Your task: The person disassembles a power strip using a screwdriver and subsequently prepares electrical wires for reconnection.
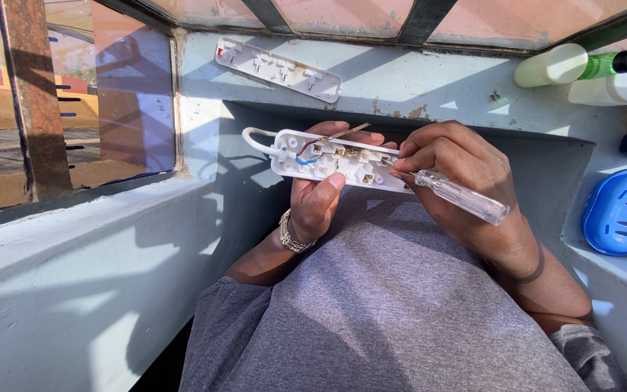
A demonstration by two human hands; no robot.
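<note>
- Window pane (103, 94): far left, framed by a rusty metal bar (34, 94).
- Cover plate (279, 69): white, long, lying on the painted ledge (415, 83) under the window, apart from both hands.
- Opened power strip base (328, 161): white, held level above the person's lap in front of the ledge; brass contacts and red and blue wires show inside, and a white cable loops off its left end.
- Left hand (321, 192): cupped under the strip, thumb pressed on its near edge, fingers curled behind; a bracelet (292, 234) on the wrist.
- Right hand (459, 170): closed around a clear-handled screwdriver (459, 196), tip set into the strip's right end.
- Bottles (589, 69): white, on the ledge's right end.
- Blue plastic case (624, 210): far right.
</note>
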